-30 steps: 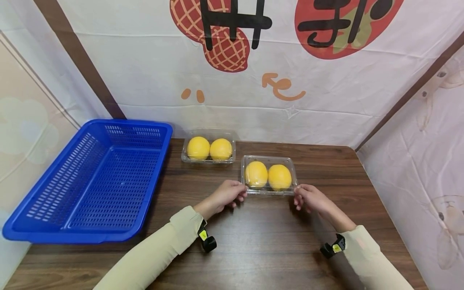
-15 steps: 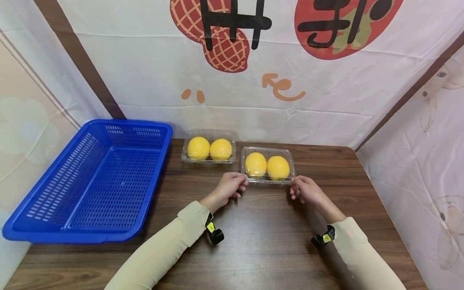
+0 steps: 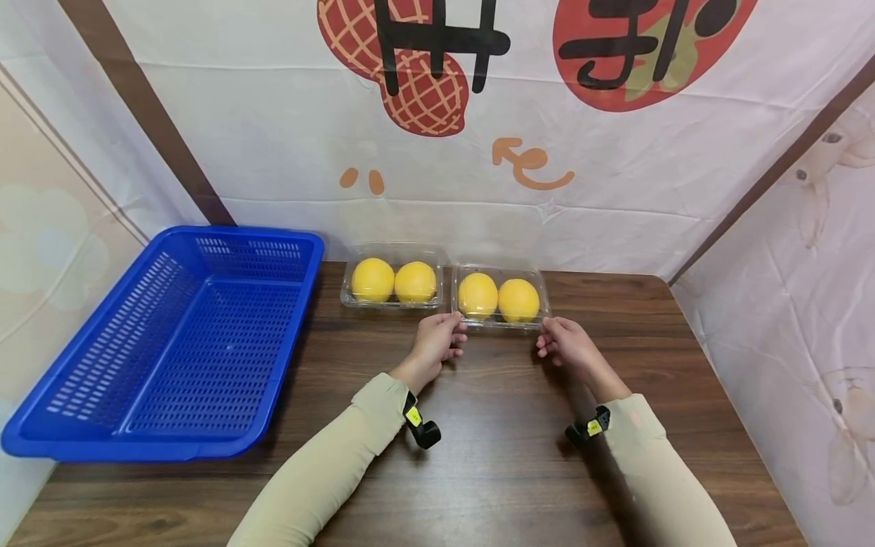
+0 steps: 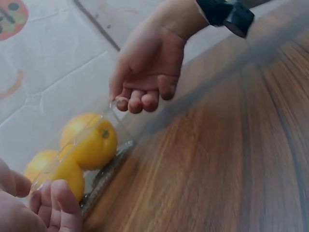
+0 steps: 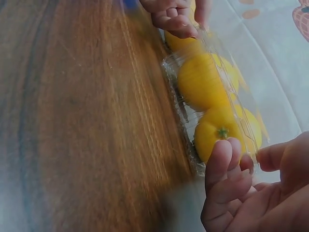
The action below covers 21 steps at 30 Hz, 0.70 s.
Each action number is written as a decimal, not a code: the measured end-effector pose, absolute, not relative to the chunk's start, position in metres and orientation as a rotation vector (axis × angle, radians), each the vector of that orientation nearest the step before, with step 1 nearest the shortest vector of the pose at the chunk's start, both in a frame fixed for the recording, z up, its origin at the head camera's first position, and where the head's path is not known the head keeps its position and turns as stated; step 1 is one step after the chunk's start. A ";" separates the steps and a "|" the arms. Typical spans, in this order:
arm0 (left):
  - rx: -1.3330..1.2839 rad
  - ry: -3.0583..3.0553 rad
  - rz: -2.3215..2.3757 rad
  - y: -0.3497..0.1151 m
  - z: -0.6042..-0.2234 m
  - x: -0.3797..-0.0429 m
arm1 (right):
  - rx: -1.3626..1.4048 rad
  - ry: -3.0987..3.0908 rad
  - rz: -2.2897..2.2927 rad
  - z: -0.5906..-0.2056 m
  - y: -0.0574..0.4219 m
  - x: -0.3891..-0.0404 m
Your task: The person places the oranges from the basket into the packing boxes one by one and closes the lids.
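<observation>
A clear plastic fruit box (image 3: 501,323) holding two yellow-orange oranges (image 3: 519,301) is between my hands near the back of the table. My left hand (image 3: 435,339) pinches the rim at its near left corner, and my right hand (image 3: 569,346) pinches the near right corner. In the left wrist view, the box's lower edge (image 4: 107,176) runs close along the wood. A green stem end shows on one orange (image 5: 217,133) in the right wrist view. Just left of it stands a second clear box (image 3: 393,305), also with two oranges (image 3: 415,282).
A blue perforated plastic basket (image 3: 311,304) stands on the left side of the brown wooden table (image 3: 506,433). A white printed cloth (image 3: 273,137) rises behind the table's back edge, with further cloth at both sides.
Both hands have moved the held box backward and slightly left, bringing it beside the second box. The second box and the basket stay in place.
</observation>
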<state>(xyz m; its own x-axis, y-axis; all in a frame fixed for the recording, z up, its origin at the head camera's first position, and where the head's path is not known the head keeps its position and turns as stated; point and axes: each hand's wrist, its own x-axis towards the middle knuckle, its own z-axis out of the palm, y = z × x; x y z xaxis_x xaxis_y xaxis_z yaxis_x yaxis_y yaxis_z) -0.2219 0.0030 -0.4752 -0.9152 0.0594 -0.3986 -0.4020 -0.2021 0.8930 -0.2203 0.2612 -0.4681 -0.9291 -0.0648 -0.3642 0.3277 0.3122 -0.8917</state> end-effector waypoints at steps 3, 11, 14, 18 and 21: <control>-0.450 1.714 2.250 0.006 -0.475 -0.223 | 0.252 2.257 -1.650 -0.468 0.258 -0.224; -0.588 1.651 2.378 0.021 -0.478 -0.227 | 0.311 2.280 -1.649 -0.467 0.255 -0.232; -0.631 1.635 2.408 0.025 -0.478 -0.229 | 0.325 2.281 -1.662 -0.467 0.254 -0.236; -0.656 1.598 2.442 0.028 -0.475 -0.233 | 0.350 2.284 -1.679 -0.465 0.252 -0.241; -0.673 1.591 2.457 0.029 -0.474 -0.236 | 0.357 2.291 -1.680 -0.465 0.250 -0.244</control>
